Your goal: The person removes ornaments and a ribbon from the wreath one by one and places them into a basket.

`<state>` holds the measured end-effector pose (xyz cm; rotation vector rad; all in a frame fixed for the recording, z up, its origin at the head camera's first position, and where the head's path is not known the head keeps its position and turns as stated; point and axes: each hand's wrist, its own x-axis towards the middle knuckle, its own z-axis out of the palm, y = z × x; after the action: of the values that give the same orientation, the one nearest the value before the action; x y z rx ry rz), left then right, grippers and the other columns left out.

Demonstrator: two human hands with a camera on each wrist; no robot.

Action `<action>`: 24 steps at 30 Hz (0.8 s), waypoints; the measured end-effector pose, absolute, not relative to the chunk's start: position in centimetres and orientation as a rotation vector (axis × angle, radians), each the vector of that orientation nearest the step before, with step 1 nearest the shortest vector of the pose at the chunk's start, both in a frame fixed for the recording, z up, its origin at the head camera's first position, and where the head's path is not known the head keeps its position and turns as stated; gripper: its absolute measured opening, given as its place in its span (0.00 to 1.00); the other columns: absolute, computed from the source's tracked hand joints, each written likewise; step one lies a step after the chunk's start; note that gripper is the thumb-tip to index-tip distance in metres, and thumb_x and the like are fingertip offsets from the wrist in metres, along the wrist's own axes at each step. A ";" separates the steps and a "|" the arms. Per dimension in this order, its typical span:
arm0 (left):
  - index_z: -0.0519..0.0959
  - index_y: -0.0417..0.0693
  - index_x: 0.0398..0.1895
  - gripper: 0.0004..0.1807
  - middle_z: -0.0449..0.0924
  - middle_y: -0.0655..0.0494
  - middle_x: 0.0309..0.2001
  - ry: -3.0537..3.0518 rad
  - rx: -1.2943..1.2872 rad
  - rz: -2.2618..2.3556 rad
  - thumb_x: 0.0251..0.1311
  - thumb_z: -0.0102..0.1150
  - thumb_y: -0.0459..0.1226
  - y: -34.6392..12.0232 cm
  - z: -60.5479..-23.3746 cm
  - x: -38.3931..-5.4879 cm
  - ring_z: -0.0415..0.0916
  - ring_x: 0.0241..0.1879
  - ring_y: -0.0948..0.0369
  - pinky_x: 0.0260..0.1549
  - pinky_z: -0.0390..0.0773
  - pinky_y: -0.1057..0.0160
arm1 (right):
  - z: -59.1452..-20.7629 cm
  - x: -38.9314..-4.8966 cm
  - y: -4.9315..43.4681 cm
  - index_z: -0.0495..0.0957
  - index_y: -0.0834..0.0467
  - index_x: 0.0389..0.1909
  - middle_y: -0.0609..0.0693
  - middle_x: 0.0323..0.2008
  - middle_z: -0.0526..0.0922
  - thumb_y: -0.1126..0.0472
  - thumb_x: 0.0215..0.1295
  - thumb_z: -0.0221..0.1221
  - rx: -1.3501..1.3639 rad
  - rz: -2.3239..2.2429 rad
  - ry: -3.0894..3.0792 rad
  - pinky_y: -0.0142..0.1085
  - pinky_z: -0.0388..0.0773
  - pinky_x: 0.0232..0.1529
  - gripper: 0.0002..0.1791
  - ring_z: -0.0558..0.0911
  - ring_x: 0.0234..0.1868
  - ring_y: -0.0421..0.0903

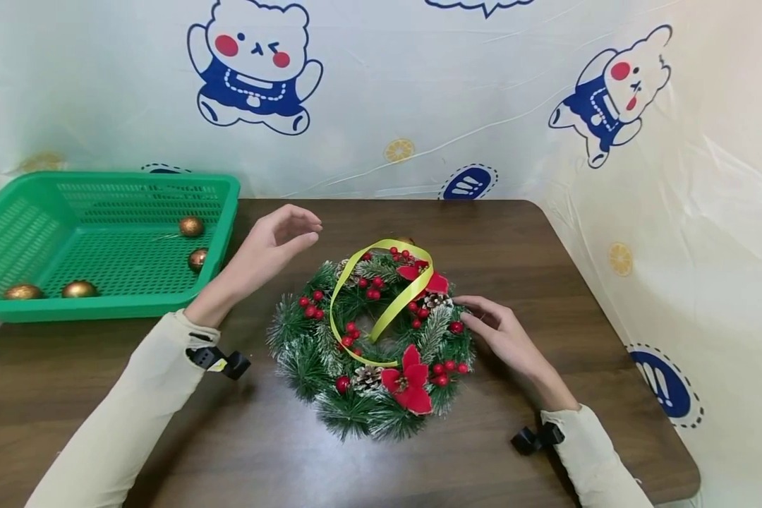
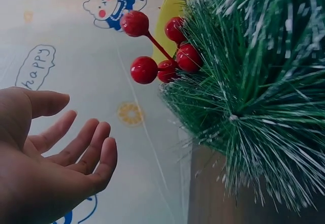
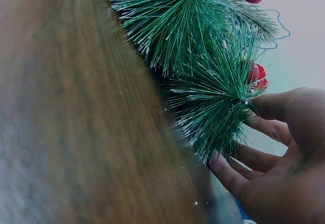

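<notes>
A green wreath with red berries, pine cones and red flowers lies on the table. A loop of yellow ribbon rises from its middle. My left hand hovers beyond the wreath's left side, fingers loosely bent and nothing in them; the left wrist view shows this hand apart from the berries. At the wreath's right edge, my right hand touches the greenery. In the right wrist view, the thumb and fingers of this hand spread around the outer needles, some fingertips hidden.
A green plastic basket stands at the left with several bronze baubles inside. Just behind the wreath, part of another bauble shows. The brown table meets a printed plastic sheet at the back and right.
</notes>
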<state>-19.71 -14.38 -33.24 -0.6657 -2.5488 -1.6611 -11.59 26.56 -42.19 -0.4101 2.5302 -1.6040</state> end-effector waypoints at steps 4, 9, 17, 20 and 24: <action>0.75 0.45 0.56 0.16 0.79 0.52 0.54 -2.600 -0.653 -1.669 0.71 0.57 0.42 -13.7 -33.3 -20.8 0.77 0.52 0.58 0.48 0.77 0.62 | -42.3 -11.6 26.5 0.77 0.47 0.62 0.46 0.59 0.79 0.53 0.74 0.56 -0.416 -1.614 2.523 0.32 0.76 0.54 0.18 0.77 0.57 0.48; 0.75 0.46 0.55 0.15 0.79 0.52 0.53 -2.624 -0.672 -1.690 0.71 0.57 0.42 -13.0 -33.2 -21.9 0.77 0.49 0.58 0.48 0.78 0.58 | -42.3 -11.6 26.6 0.77 0.48 0.62 0.47 0.60 0.78 0.54 0.74 0.56 -0.425 -1.611 2.523 0.32 0.76 0.54 0.18 0.77 0.57 0.49; 0.75 0.42 0.56 0.15 0.78 0.48 0.54 -2.651 -0.693 -1.743 0.71 0.57 0.40 -12.3 -33.2 -23.4 0.77 0.55 0.54 0.50 0.78 0.58 | -42.4 -11.7 26.8 0.76 0.50 0.63 0.49 0.60 0.78 0.54 0.75 0.55 -0.438 -1.595 2.523 0.33 0.76 0.55 0.18 0.76 0.57 0.51; 0.75 0.40 0.56 0.17 0.78 0.48 0.55 -2.664 -0.717 -1.766 0.71 0.57 0.40 -11.9 -33.1 -24.1 0.76 0.56 0.55 0.50 0.78 0.58 | -42.5 -11.8 26.8 0.76 0.51 0.63 0.49 0.60 0.78 0.55 0.75 0.55 -0.444 -1.597 2.524 0.32 0.76 0.55 0.19 0.76 0.58 0.53; 0.74 0.40 0.56 0.16 0.78 0.47 0.55 -2.678 -0.755 -1.781 0.72 0.56 0.39 -11.2 -33.1 -25.0 0.77 0.55 0.54 0.51 0.78 0.55 | -42.6 -11.8 26.8 0.76 0.50 0.63 0.49 0.60 0.78 0.55 0.75 0.55 -0.446 -1.602 2.522 0.33 0.76 0.55 0.18 0.76 0.58 0.54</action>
<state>-25.01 -11.19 -33.06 -0.7551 -2.6780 -1.7810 -11.79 26.83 -42.59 -0.4460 2.5222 -1.6017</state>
